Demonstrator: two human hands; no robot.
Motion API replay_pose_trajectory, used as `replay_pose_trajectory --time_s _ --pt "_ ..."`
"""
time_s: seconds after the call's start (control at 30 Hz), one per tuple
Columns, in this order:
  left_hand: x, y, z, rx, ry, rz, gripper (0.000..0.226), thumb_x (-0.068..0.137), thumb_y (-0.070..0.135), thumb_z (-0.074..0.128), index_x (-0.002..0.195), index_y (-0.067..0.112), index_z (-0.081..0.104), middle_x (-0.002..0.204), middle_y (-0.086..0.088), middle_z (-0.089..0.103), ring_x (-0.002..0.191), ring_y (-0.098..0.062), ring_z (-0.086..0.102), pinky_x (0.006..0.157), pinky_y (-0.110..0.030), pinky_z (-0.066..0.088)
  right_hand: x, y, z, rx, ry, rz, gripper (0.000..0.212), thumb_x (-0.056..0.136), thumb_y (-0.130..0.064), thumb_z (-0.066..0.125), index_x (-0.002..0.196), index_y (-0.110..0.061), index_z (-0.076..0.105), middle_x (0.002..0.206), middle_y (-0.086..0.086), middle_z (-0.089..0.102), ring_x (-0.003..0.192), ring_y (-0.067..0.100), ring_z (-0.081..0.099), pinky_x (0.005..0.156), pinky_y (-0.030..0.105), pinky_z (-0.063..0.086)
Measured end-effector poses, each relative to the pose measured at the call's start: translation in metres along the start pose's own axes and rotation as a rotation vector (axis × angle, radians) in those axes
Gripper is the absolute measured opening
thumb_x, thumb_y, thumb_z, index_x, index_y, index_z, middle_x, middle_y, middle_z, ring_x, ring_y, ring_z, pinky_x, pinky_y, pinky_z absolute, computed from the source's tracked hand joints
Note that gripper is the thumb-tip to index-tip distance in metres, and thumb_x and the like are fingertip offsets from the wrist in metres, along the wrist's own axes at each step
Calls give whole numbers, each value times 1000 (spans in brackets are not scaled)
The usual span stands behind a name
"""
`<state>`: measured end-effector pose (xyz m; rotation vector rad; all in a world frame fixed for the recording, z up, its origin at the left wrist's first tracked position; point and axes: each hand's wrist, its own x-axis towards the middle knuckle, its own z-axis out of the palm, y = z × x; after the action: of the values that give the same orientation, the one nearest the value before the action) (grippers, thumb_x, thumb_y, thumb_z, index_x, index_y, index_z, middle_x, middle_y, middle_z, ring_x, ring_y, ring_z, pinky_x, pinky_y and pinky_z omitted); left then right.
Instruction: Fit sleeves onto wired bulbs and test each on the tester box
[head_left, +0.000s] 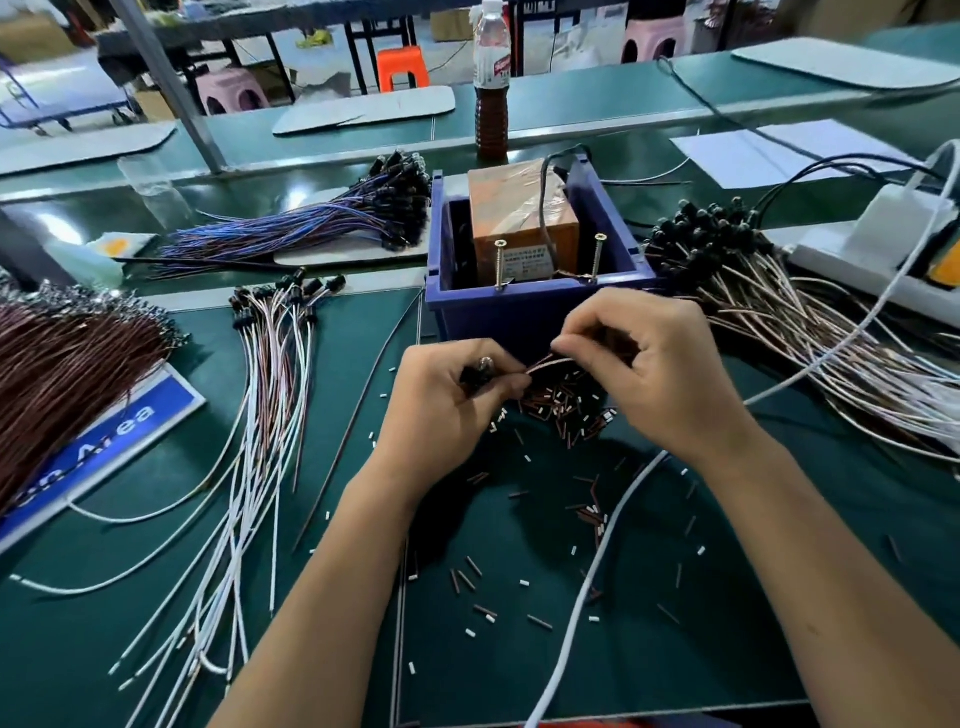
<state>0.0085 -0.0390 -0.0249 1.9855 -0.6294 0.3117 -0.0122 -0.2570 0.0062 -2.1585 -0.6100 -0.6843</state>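
Note:
My left hand (441, 410) grips a wired bulb (480, 370) by its black holder, the small clear bulb peeking out above the fingers. Its brown wire (545, 362) arcs right to my right hand (660, 374), which pinches the wire between thumb and forefinger. Both hands hover over a heap of short brown and white sleeves (563, 410) on the green mat. Just behind them stands the tester box (522, 218), a taped brown block with two upright screws (597, 257), set inside a blue bin (535, 306).
Bundles of wired bulbs lie around: white-and-brown ones (270, 374) at left, blue ones (322, 223) behind, brown ones (779, 312) at right, dark red wires (67, 364) far left. A white power strip (878, 260), a white cable (597, 571) and a bottle (491, 78) are nearby.

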Motion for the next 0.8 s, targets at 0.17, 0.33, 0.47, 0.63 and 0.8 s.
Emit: replay_pose_trajectory --time_s 0.17,0.33,0.47,0.63,0.8 --pt "-1 3 -8 -198 -32 -99 8 89 4 79 82 6 76 70 1 74 57 -2 57 58 -14 43 -3 6 -18 -4 50 55 21 100 -30 72 94 -10 67 72 -5 66 60 18 61 57 37 50" --pt "-2 7 -10 -369 -15 -159 8 91 11 77 83 13 78 76 -7 77 67 -16 67 65 -24 52 -7 15 -34 215 -259 252 10 100 -18 69 106 -23 63 72 1 75 49 13 50 52 22 42" --pt "-2 10 -12 -507 24 -189 7 92 9 74 86 9 78 78 -11 78 56 0 62 60 -9 47 -9 17 -54 732 -302 332 8 98 -15 63 106 -14 64 80 15 73 49 20 47 44 19 35" --pt "0 12 -14 -633 61 -226 8 90 25 74 86 21 78 81 -10 76 44 -3 39 46 -12 33 -12 11 -55 1243 -266 226 13 98 -16 64 109 -14 68 87 15 72 45 13 50 40 16 33" --pt "0 17 -17 -768 4 -202 11 92 26 68 83 24 75 98 -11 77 47 -6 30 46 -16 27 -6 -5 -43 2233 -575 72 78 94 -54 47 135 13 50 136 36 55 61 30 54 36 28 46"
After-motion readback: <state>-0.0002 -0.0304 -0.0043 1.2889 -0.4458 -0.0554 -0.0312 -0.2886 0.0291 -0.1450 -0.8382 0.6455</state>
